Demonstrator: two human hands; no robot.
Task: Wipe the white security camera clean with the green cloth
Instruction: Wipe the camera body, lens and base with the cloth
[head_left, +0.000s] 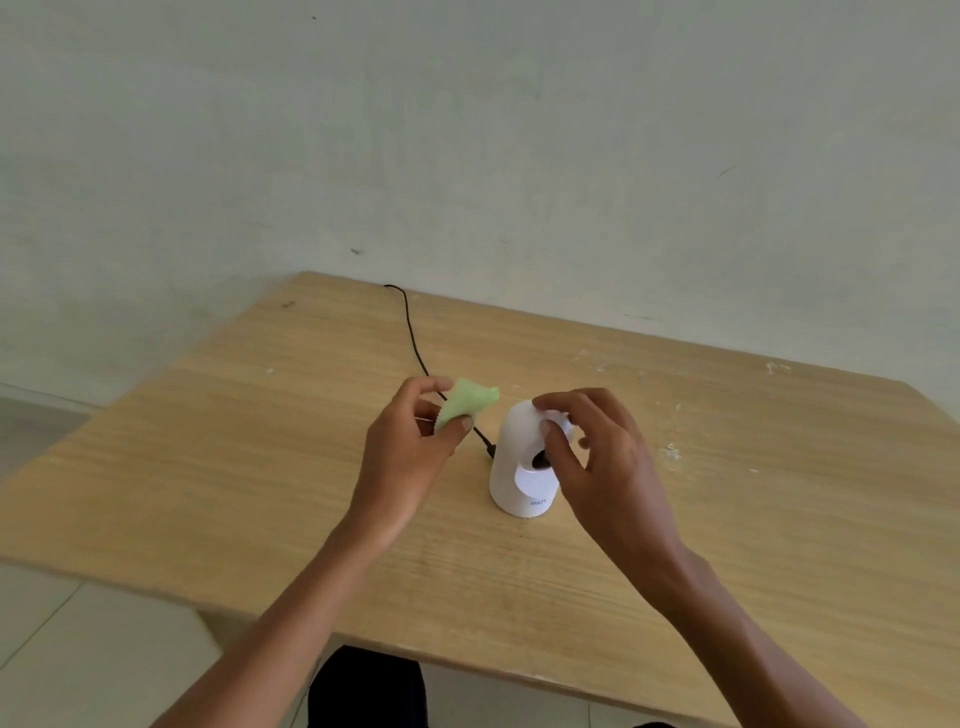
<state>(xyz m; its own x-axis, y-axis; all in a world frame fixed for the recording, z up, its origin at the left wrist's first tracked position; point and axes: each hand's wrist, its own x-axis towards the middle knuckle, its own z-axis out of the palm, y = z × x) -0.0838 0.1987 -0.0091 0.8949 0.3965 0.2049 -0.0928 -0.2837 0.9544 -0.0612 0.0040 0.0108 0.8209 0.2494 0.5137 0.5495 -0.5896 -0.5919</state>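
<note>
The white security camera (514, 467) stands upright near the middle of the wooden table (260, 467), its dark lens facing me. My right hand (597, 467) grips its rounded head from the right, with the fingertips on top and the thumb beside the lens. My left hand (410, 447) hovers just left of the camera and pinches a small crumpled green cloth (465, 402) between thumb and fingers. The cloth is held apart from the camera, a short gap away from its upper left side.
A black cable (415, 343) runs from the camera's back across the table to the far edge by the pale wall (467, 130). White specks mark the table's right part. Tiled floor (78, 649) lies to the left below the near edge.
</note>
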